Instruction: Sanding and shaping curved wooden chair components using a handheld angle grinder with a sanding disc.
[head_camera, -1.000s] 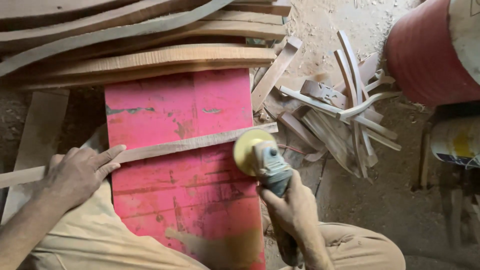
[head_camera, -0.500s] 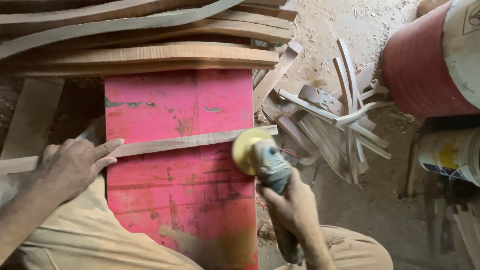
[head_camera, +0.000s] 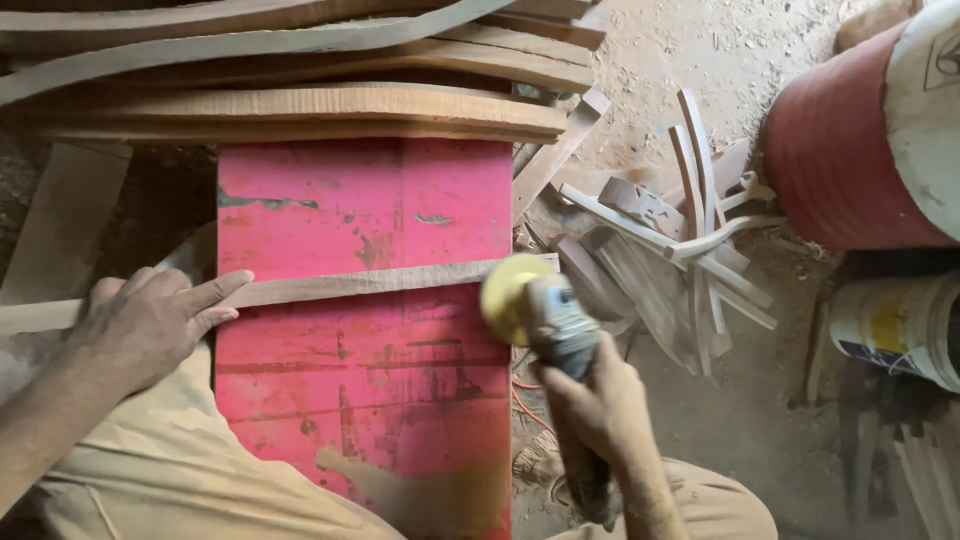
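Across mid-frame, the left hand (head_camera: 150, 325) presses flat on a wooden strip (head_camera: 380, 282) over the red bench (head_camera: 360, 220); the right hand (head_camera: 598, 405) grips an angle grinder (head_camera: 545, 315) at the strip's right end.

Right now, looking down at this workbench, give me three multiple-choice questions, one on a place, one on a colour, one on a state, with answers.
1. Where does the thin wooden strip lie?
A. Across the painted board
B. On the dirt floor
C. Inside the drum

2. What colour is the painted board?
A. Blue
B. Pinkish red
C. Green

3. What is the right hand doing?
A. Resting open and empty
B. Gripping a handheld sander
C. Lifting the bucket

Answers:
1. A, the strip runs crosswise over the board, with the left hand pressing its left part.
2. B, its worn surface is pinkish red with scuffed patches.
3. B, the fingers wrap the sander, whose yellow disc sits at the strip's right end.
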